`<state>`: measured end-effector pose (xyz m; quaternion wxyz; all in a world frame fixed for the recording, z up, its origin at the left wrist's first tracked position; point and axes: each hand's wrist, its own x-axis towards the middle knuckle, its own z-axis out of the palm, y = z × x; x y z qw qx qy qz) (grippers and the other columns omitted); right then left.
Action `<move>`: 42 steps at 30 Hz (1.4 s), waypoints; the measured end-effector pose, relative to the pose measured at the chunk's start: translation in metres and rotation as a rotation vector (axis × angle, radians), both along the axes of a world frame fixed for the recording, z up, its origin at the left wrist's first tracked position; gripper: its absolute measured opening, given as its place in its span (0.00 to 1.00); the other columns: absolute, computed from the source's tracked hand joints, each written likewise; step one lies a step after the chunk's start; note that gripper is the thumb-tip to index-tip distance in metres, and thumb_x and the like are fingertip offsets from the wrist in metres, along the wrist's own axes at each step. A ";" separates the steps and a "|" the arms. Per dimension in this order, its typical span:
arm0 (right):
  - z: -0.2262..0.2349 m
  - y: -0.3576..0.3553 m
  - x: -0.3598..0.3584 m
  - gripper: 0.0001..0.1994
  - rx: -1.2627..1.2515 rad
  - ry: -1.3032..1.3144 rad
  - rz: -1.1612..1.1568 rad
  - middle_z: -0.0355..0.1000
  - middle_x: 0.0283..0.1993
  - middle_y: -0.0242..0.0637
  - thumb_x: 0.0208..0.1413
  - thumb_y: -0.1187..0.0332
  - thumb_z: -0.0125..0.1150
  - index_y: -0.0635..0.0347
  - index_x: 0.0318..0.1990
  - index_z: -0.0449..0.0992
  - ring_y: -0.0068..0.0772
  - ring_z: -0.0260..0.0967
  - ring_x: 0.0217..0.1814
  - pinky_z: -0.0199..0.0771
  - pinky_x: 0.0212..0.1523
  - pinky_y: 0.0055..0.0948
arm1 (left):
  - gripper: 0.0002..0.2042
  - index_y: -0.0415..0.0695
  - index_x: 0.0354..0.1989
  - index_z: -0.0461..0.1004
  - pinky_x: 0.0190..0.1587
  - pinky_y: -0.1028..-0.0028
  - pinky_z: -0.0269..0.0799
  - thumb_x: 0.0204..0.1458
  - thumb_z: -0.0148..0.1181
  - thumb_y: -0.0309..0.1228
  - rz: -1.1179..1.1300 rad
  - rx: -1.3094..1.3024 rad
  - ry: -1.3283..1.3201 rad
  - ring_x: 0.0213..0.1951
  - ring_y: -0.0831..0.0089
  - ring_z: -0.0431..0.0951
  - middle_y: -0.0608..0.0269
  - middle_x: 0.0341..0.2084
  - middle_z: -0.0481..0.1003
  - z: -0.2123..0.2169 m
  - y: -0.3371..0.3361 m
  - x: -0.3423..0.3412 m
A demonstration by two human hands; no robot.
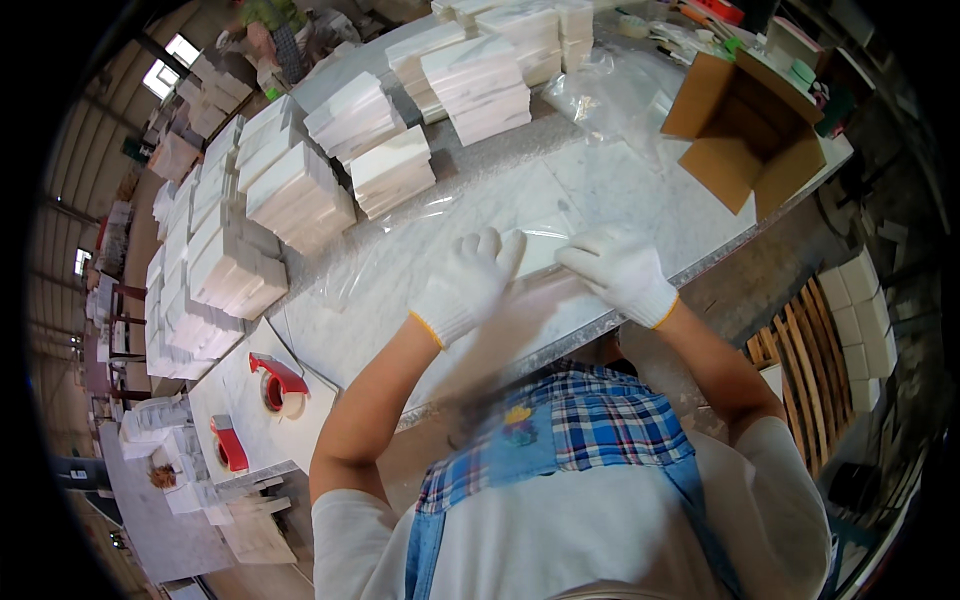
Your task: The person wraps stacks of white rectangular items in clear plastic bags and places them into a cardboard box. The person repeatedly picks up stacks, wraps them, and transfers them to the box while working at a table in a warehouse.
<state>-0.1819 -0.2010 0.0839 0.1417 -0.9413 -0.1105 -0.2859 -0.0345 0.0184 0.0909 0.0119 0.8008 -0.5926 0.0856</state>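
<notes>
A person seen from above, in white knitted gloves and a plaid apron (pixel 620 430), works at a pale bench (pixel 350 340). Between the two hands, near the bench's front edge, a flat white piece (pixel 540 247) lies with shiny clear plastic around it. The hands are apart: the left hand (pixel 465 285) touches the piece's left end with the thumb side, and the right hand (pixel 622 270) has its fingertips at the right end; whether either grips it cannot be told. Stacks of white, grey-veined tiles (pixel 300 195) stand along the bench's far side and left. Crumpled clear plastic (pixel 600 100) lies at the back, beside an open cardboard box (pixel 750 150) at right. Two red tape dispensers, one nearer (pixel 230 442) and one farther (pixel 285 374), sit at left.
</notes>
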 end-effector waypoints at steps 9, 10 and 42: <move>-0.036 -0.018 -0.019 0.09 0.597 -0.015 -0.494 0.82 0.40 0.40 0.61 0.67 0.67 0.55 0.47 0.83 0.43 0.81 0.39 0.81 0.42 0.36 | 0.25 0.44 0.65 0.67 0.48 0.51 0.79 0.57 0.57 0.30 0.054 0.114 0.089 0.45 0.43 0.81 0.44 0.50 0.75 0.009 -0.007 0.005; -0.032 -0.012 -0.018 0.10 0.647 0.023 -0.500 0.82 0.40 0.41 0.62 0.66 0.67 0.56 0.49 0.83 0.42 0.82 0.38 0.81 0.43 0.36 | 0.25 0.44 0.65 0.67 0.48 0.51 0.79 0.57 0.57 0.30 0.055 0.107 0.101 0.44 0.43 0.81 0.44 0.50 0.75 0.010 -0.005 0.005; -0.028 -0.030 0.011 0.21 -0.069 -0.213 0.034 0.77 0.31 0.37 0.46 0.75 0.68 0.58 0.52 0.82 0.44 0.75 0.32 0.76 0.36 0.40 | 0.31 0.42 0.65 0.68 0.46 0.53 0.78 0.56 0.65 0.45 0.084 0.102 0.047 0.43 0.44 0.81 0.43 0.48 0.76 0.009 -0.006 0.001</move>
